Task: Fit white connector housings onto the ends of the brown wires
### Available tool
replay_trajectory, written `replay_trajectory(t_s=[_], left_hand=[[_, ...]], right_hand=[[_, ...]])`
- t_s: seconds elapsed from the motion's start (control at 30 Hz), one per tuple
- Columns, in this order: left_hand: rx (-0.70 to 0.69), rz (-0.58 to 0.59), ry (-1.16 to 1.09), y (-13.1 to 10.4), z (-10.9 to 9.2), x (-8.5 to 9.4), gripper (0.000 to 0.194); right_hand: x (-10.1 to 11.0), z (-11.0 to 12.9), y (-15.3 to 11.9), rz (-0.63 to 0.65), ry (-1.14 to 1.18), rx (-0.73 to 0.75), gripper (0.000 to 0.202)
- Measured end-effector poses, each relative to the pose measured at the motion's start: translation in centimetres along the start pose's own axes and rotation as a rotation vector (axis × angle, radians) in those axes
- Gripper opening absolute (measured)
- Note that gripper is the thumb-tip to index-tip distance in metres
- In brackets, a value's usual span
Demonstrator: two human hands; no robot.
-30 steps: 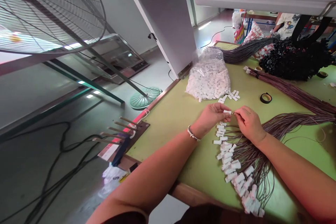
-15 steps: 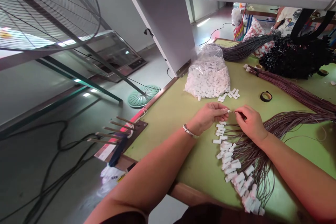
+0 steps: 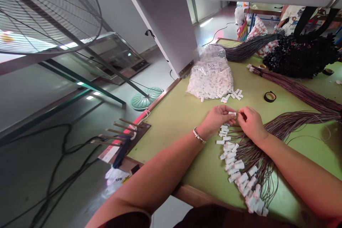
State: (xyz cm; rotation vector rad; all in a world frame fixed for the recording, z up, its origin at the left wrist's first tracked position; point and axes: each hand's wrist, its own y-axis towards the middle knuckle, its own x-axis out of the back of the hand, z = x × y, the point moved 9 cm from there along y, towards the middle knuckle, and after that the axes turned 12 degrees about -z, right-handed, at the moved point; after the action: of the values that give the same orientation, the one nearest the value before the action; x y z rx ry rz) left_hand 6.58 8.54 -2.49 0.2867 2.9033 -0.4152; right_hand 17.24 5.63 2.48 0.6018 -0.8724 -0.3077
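White connector — long axis crosswise, end toward pinched-together right hand — clamped in left grip

Left hand holds white connector.
Right hand lies at its three o'clock; plastic bag, at eleven.

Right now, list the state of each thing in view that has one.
Left hand: pinching a white connector
Right hand: closed in a pinch, contents unclear
Plastic bag: filled with white pieces
Tape roll: lying flat
Near wires: fanned out
Reddish wire bundle: tied near one end
Fan: cannot tell if running
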Motion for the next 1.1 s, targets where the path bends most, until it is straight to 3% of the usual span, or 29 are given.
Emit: replay_trajectory(t_s=[0.27,0.5,0.8,1.1], left_hand=[[-0.01,0.026,0.068,-0.2,-0.7,0.0,0.016],[0.073,0.059,0.046,-0.2,-0.7,0.8,0.017],[-0.036,0.108,0.08,-0.3,-1.3,0.3,0.021],[-0.139,0.047,0.287,-0.9,-1.6,-0.3,0.006]], right_hand=[[-0.1,0.4,-0.1,0.032,-0.008,0.013,0.009],[0.7,2.2,-0.2,0.024,-0.068,0.204,0.015],[0.5,0.5,0.2,0.042,0.1,-0.002,0.015],[-0.3,0.3,-0.2,0.086,0.136,-0.085,0.016]])
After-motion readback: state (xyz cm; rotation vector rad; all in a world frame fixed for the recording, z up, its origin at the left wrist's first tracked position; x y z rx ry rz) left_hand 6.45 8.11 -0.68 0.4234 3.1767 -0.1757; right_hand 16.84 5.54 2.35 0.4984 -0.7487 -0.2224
